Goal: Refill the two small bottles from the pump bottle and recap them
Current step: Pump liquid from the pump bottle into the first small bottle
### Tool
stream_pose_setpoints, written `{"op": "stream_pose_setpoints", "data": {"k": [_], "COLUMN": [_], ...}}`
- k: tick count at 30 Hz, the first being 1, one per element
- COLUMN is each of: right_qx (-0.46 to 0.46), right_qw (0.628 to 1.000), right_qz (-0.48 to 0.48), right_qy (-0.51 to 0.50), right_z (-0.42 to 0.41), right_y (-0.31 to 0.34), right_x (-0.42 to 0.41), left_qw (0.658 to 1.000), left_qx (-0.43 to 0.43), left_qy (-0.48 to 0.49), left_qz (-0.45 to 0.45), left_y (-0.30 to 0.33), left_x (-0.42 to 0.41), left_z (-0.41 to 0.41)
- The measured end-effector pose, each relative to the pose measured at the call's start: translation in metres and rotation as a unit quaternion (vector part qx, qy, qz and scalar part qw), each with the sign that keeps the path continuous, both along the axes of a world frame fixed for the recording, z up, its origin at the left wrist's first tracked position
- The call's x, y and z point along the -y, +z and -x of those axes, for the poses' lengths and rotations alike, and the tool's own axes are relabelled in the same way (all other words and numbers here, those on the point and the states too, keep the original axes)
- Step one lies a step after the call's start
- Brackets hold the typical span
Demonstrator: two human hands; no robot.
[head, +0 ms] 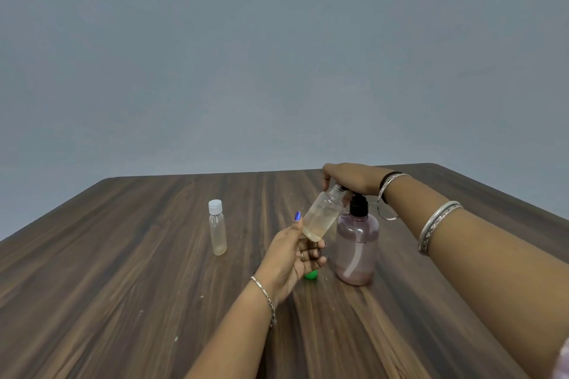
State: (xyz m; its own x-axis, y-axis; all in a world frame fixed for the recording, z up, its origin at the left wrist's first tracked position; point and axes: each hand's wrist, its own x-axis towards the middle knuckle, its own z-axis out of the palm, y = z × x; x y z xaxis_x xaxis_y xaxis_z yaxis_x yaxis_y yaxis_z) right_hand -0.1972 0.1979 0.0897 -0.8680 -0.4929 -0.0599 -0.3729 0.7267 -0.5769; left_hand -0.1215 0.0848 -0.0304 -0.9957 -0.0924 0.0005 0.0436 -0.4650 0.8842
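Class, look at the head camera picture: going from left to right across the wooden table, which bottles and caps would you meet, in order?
Small clear plastic bottle with a white cap → uncapped clear small bottle tilted in the left hand → purple translucent pump bottle with a black pump. The green cap is left out: it lies below the tilted bottle, half hidden.

My left hand (294,258) holds the uncapped small bottle (323,214) tilted, its open neck up under the spout of the pump bottle (357,248), while my right hand (351,177) rests on the black pump head (358,205). A green cap (311,274) peeks out on the wooden table (138,286) beneath my left fingers. The other small bottle (218,229) stands upright with its white cap on, well apart to the left.
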Motion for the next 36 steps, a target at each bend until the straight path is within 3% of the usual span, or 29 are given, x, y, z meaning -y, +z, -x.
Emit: {"op": "stream_pose_setpoints", "data": {"k": [31,36], "right_qx": [-0.032,-0.029], "right_qw": [0.999,1.0], "right_qz": [-0.035,-0.006], "right_qy": [0.001,0.01], "right_z": [-0.006,-0.008], "right_y": [-0.006,-0.001], "right_x": [-0.003,-0.001], "left_qw": [1.0,1.0], "left_qx": [0.006,0.008], "left_qy": [-0.001,-0.004], "left_qz": [0.005,0.0], "left_y": [-0.003,-0.004], "left_x": [-0.001,0.0], "left_z": [-0.002,-0.003]}}
